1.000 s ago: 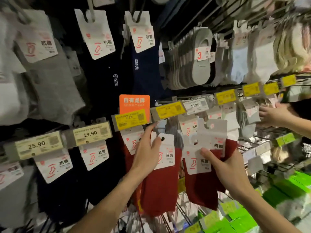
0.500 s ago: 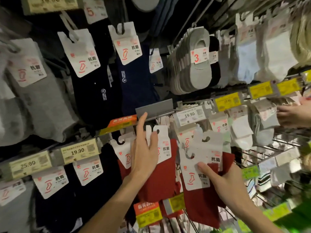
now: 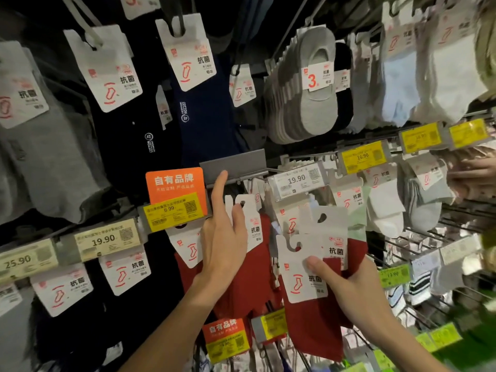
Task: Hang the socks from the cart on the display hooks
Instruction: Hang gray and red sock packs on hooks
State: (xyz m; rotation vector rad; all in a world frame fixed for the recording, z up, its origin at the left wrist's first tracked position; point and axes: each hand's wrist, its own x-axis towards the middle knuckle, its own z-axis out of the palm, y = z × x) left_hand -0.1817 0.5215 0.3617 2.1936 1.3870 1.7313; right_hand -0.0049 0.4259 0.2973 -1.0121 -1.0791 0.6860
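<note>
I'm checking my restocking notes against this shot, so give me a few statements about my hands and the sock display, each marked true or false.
1. The right hand holds red socks by their white cards. True.
2. The left hand has its index finger raised. True.
3. That finger touches a yellow price label. False: it touches a plain grey flap.
4. The grey no-show socks carry a tag marked 3. True.
5. The white label right of the flap reads 25.90. False: it reads 19.90.
</note>
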